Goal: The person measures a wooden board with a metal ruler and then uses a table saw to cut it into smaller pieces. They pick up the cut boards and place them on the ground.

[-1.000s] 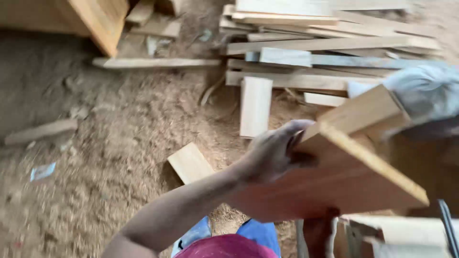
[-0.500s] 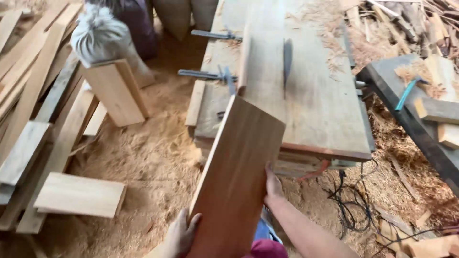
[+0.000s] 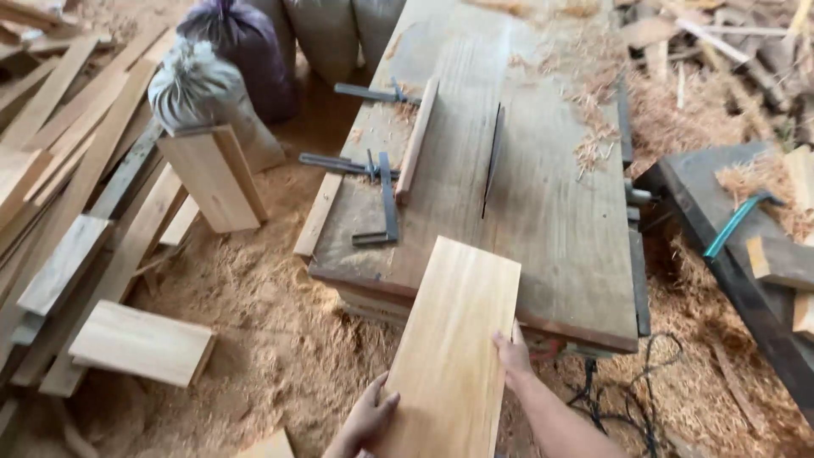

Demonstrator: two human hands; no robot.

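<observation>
I'm gripping the board (image 3: 454, 339) by both edges, left hand (image 3: 369, 417) and right hand (image 3: 514, 354) closed on it, its far end resting on the saw table (image 3: 543, 203) (blade (image 3: 493, 159) ahead); next I'm likely squaring it against the fence (image 3: 417, 136).

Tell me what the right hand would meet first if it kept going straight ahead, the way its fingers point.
Probably the near edge of the saw table, just beyond the right hand gripping the plank; depth is uncertain.

Soft even daylight, slight blur
</observation>
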